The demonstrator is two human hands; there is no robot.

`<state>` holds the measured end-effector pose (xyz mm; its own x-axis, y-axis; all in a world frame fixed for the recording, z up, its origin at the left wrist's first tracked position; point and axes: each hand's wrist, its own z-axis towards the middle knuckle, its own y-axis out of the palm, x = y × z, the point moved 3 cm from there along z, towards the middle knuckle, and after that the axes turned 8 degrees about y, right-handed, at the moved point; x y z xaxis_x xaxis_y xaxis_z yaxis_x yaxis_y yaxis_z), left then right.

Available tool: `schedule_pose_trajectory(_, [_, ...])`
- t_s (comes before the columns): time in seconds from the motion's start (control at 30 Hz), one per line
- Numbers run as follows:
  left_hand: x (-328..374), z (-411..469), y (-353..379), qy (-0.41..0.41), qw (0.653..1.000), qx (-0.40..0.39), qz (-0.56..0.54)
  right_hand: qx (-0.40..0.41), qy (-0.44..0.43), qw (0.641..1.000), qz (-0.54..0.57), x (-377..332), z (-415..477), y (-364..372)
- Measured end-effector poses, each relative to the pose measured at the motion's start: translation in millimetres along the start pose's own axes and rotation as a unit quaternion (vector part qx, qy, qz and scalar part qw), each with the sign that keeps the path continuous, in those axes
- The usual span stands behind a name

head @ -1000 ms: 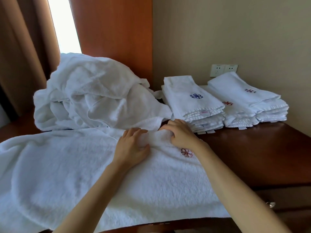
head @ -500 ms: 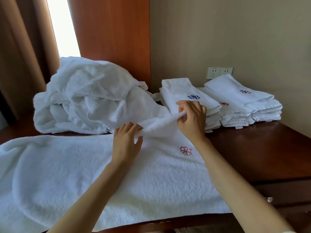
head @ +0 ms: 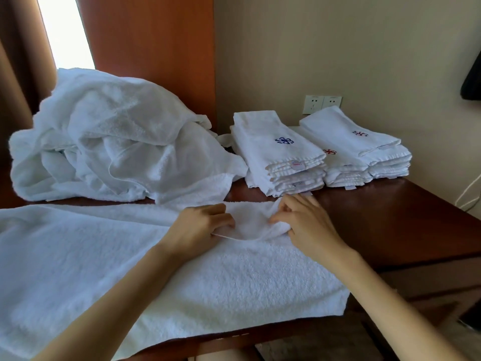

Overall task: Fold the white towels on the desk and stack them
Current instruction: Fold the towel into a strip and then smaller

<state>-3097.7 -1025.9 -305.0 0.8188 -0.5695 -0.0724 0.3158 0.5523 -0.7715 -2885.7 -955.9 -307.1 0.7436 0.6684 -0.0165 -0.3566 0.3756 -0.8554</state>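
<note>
A large white towel [head: 109, 259] lies spread flat over the front of the dark wooden desk [head: 390, 220]. At its far edge my left hand [head: 197, 230] and my right hand [head: 307, 225] each pinch a raised fold of its cloth [head: 252, 225], which is turned over toward me. A heap of unfolded white towels [head: 109, 142] sits at the back left. At the back right stand two stacks of folded towels: one [head: 281, 155] with a blue emblem on top, the other [head: 364, 149] with red emblems.
The desk's right part is bare wood, and its right edge drops off near a white cable [head: 468, 191]. A double wall socket [head: 322, 103] sits behind the stacks. A wooden panel [head: 153, 48] and curtains stand at the back left.
Both hands picked up the far edge of the spread towel, raised it, then brought it down and toward me. The red emblem on the towel is now covered.
</note>
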Motion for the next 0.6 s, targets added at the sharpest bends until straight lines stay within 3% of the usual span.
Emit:
schedule_pose_trajectory(0.07, [1, 1, 2, 0.002, 1.000, -0.012, -0.011, -0.034, 0.041, 0.998, 0.029, 0, -15, 4])
schedule_pose_trajectory(0.17, [-2, 3, 4, -0.001, 0.999, -0.037, -0.023, -0.023, 0.069, 0.996, 0.045, 7, -18, 5])
schedule_pose_trajectory(0.3, [-8, 3, 6, -0.049, 0.998, -0.041, -0.006, -0.048, 0.103, 0.993, 0.031, 24, 1, 12])
schedule_pose_trajectory(0.47, [-9, 2, 3, -0.062, 0.998, -0.006, 0.033, 0.062, 0.184, 0.977, 0.090, 54, 12, -3])
schedule_pose_trajectory(0.6, [-5, 2, 2, -0.021, 0.999, -0.012, 0.044, 0.060, 0.068, 0.994, 0.062, 48, -1, -5])
